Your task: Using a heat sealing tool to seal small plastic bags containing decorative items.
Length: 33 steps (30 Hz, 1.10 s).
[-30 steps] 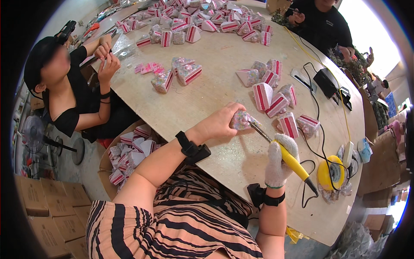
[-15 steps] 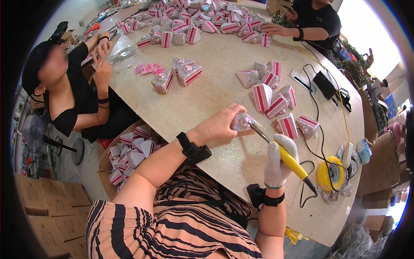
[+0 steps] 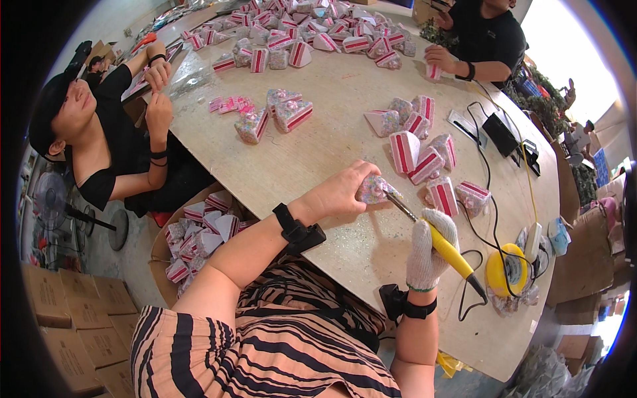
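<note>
Scanning from the left, I see a cardboard box [image 3: 199, 232] of finished wedge-shaped pieces sitting below the counter [image 3: 318, 152] edge, low and close so done pieces can drop straight into it. A seated co-worker [image 3: 99, 132] works beside it with both hands raised.

My left hand [image 3: 338, 192] clenches a small glittery wedge piece [image 3: 373, 189], its grip wrapped around the body with the piece pressed just above the counter and turned toward my other side; I judge that steadies it and keeps the fingers behind the working face. The metal tip of the yellow-handled heat tool [image 3: 446, 249] touches the piece's right edge. My gloved right hand [image 3: 428, 255] grasps that handle like a pen, tip angled up and left; the glove probably guards against heat.

Just beyond, red-and-white striped wedge boxes [image 3: 424, 156] stand clustered within easy reach. Further right, the tool's cord runs to a yellow stand [image 3: 507, 268], parked near the counter edge, well clear of the pieces. Another co-worker [image 3: 488, 40] sits at the far side.
</note>
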Tool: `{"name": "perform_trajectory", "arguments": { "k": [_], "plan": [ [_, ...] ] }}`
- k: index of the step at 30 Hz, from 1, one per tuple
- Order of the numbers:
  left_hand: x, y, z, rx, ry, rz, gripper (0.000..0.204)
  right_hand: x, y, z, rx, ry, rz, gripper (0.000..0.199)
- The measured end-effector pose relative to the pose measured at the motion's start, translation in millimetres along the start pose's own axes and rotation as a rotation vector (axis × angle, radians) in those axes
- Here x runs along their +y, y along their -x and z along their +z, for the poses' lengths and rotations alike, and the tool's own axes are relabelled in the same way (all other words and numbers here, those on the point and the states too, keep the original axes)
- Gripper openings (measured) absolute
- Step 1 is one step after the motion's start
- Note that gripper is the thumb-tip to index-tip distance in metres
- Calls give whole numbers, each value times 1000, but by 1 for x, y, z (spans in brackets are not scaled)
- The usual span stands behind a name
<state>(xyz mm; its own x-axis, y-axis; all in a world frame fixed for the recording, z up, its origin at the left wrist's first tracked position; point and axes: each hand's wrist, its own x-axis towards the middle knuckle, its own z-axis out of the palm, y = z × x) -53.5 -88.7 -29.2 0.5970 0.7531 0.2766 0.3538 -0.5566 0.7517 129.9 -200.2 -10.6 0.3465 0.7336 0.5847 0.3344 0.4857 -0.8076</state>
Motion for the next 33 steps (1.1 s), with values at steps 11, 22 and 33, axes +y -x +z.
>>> {"name": "perform_trajectory", "arguments": {
  "k": [11,22,33],
  "plan": [
    [-1,0,1,-2,-3,-5,54,-2,-1,1,-2,7,-12,16],
    [1,0,0,-1,13,-19,54,-1,1,2,11,-16,15,16],
    [0,0,0,-1,7,-20,53,1,2,-2,-51,9,-12,16]
  ]
}}
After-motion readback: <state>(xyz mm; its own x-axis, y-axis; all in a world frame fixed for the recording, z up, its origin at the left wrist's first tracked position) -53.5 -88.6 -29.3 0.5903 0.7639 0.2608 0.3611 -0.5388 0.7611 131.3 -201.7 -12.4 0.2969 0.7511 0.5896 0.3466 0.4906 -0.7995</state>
